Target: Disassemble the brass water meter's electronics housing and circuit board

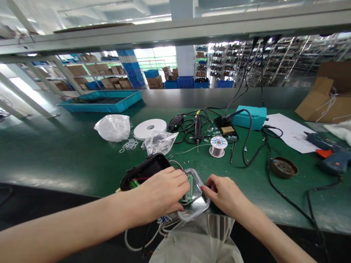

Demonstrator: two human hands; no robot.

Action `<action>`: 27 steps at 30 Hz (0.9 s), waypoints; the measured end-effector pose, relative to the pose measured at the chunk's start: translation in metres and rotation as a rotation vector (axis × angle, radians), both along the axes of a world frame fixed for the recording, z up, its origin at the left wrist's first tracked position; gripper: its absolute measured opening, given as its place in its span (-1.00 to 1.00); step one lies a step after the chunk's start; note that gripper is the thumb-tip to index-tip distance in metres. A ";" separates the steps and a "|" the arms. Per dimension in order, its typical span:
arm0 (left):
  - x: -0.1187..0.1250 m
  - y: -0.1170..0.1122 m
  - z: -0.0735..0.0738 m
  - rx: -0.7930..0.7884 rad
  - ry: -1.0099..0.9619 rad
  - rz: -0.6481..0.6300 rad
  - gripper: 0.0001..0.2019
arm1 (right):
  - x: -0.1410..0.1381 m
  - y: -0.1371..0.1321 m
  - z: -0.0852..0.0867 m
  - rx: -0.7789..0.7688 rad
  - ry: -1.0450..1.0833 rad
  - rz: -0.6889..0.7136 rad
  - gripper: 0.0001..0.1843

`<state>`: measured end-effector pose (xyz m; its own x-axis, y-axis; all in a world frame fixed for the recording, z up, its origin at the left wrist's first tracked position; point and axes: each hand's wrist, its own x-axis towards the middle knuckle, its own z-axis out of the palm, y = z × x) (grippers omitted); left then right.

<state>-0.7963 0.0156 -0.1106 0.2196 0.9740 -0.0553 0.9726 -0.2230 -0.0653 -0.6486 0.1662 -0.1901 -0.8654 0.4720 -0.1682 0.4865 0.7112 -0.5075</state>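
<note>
At the back left of the bench (68, 153) sits a blue tray (95, 108), and nearer, a white bag (113, 128) with loose rings (130, 144) just beside it. Next comes an open black case (148, 170), tilted, its dark hollow facing up; behind it are a white disc (150, 128) and a clear bag (160, 142). The left hand (170, 186) reaches across the case's near side, fingers bent over a green board (189, 188); whether they pinch it is hidden. The board lies in the left part of a clear cover (202, 208), at the bench's front edge between the hands. Beyond stands an upright driver (197, 128), then a solder spool (218, 147). The right hand (222, 190) has its fingers curled and its thumb against the cover's right rim; I cannot tell if it grips. Farther right come tweezers (233, 151), a teal box (250, 117) at the back, a brown bowl (283, 168), a white sheet (290, 133), and lastly a glue gun (333, 157) in front of a carton (329, 98).
</note>
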 end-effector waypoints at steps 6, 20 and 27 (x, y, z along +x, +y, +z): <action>-0.002 -0.018 -0.027 0.123 0.228 -0.102 -0.88 | -0.018 -0.010 0.006 0.149 -0.145 -0.043 -0.63; -0.044 -0.026 -0.004 0.327 -0.289 0.315 -0.73 | 0.035 0.006 0.021 0.370 -0.225 -0.215 -0.66; -0.058 -0.028 -0.008 0.359 -0.401 0.561 -0.65 | 0.125 0.057 0.015 0.330 -0.144 -0.530 -0.61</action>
<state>-0.8543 -0.0128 -0.1190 -0.3752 0.8885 0.2641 0.8982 0.2781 0.3405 -0.5238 0.2236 -0.1756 -0.4804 0.8762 -0.0377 0.8617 0.4636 -0.2064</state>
